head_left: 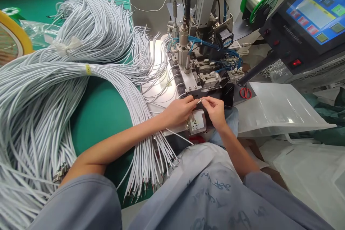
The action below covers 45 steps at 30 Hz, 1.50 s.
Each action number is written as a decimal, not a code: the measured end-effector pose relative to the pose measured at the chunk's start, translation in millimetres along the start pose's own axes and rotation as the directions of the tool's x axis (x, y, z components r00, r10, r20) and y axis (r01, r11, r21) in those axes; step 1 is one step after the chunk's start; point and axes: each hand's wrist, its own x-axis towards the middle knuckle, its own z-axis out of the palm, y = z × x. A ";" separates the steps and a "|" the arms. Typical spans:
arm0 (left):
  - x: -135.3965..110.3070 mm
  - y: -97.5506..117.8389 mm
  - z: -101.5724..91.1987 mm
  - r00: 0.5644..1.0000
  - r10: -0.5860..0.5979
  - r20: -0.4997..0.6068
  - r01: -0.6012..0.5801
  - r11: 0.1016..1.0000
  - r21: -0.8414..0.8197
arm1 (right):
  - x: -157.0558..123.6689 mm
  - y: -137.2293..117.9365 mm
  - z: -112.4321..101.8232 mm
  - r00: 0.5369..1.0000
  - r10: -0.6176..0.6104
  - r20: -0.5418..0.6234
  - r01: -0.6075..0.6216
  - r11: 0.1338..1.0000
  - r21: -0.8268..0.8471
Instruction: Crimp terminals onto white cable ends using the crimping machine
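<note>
My left hand (pixel 179 110) and my right hand (pixel 215 109) meet in front of a small benchtop machine (pixel 199 68). Both pinch the end of one thin white cable (pixel 199 101) between their fingertips. The cable tip sits just below the machine's dark front edge. A grey cylinder with a warning label (pixel 197 122) lies under my hands. Large bundles of white cables (pixel 81 61) fan across the green mat (pixel 102 115) on my left, their stripped ends hanging over the table edge near my left forearm.
A touchscreen panel (pixel 315 10) stands at the upper right, with a green spool of wire (pixel 258 1) beside it. Red-handled scissors (pixel 245 92) lie by a white plastic tray (pixel 280 109). A roll of yellow tape (pixel 13 36) sits far left.
</note>
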 end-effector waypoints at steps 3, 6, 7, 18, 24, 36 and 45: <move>3.5 -3.8 1.4 0.983 -0.112 0.148 0.096 0.989 0.111 | 10.3 15.5 -10.7 0.996 0.068 0.063 -0.067 0.998 -0.012; 5.4 -8.1 5.6 0.962 -0.139 0.235 0.112 0.986 0.123 | 16.8 27.5 -14.2 0.983 0.159 0.091 -0.158 0.987 -0.010; 5.6 -9.3 6.7 0.960 -0.134 0.245 0.108 0.987 0.117 | 18.0 30.2 -13.5 0.979 0.182 0.096 -0.184 0.983 0.006; 1.1 -14.4 6.2 0.959 -0.052 0.279 0.012 0.990 0.142 | 19.5 35.9 -3.3 0.937 0.289 0.198 -0.311 0.946 0.091; 1.2 -11.8 0.9 0.942 0.015 0.336 -0.097 0.968 0.231 | 21.1 33.5 -3.6 0.929 0.292 0.229 -0.317 0.945 0.083; 1.3 -14.9 2.3 0.950 0.064 0.305 -0.138 0.964 0.226 | 24.8 26.6 -5.8 0.865 0.420 0.274 -0.448 0.893 0.047; 1.2 -18.0 5.1 0.959 0.074 0.273 -0.140 0.963 0.230 | 27.7 28.4 -3.9 0.864 0.421 0.277 -0.452 0.890 0.058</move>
